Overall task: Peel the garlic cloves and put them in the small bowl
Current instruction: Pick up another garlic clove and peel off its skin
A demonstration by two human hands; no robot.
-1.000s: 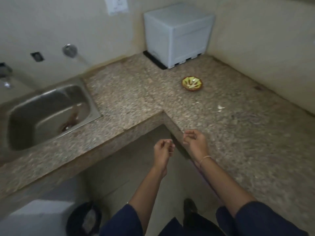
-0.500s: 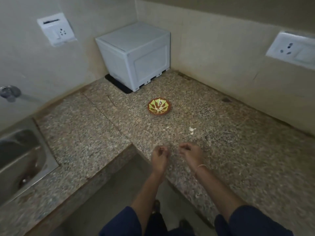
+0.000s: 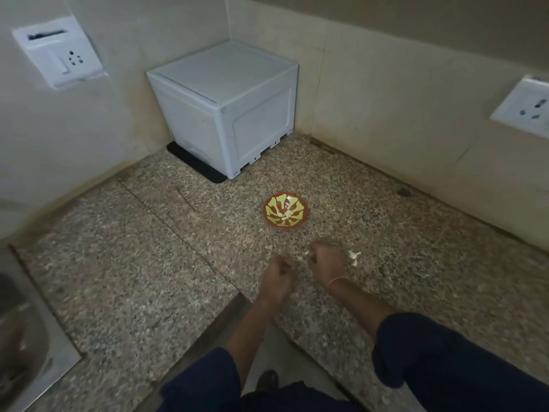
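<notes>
The small brown bowl [image 3: 269, 217] with a yellow-green pattern stands on the granite counter, with a few pale peeled cloves [image 3: 286, 216] inside. My right hand [image 3: 326, 260] hovers just in front of the bowl, fingers curled, pinching a small white bit of garlic [image 3: 306, 253] at its fingertips. My left hand [image 3: 277, 276] is beside it, a little nearer to me, fingers curled into a fist with nothing visible in it. Loose white garlic pieces [image 3: 353, 257] lie on the counter right of my right hand.
A grey plastic box [image 3: 225, 105] sits in the counter's back corner. A steel sink [image 3: 26, 346] is at the far left. Wall sockets [image 3: 59, 55] are on the left and right walls. The counter's inner edge [image 3: 225, 316] runs below my wrists.
My view has swung right and closer to the corner, so the sink has slid out left. Both hands have moved forward over the counter toward the bowl and the loose garlic.
</notes>
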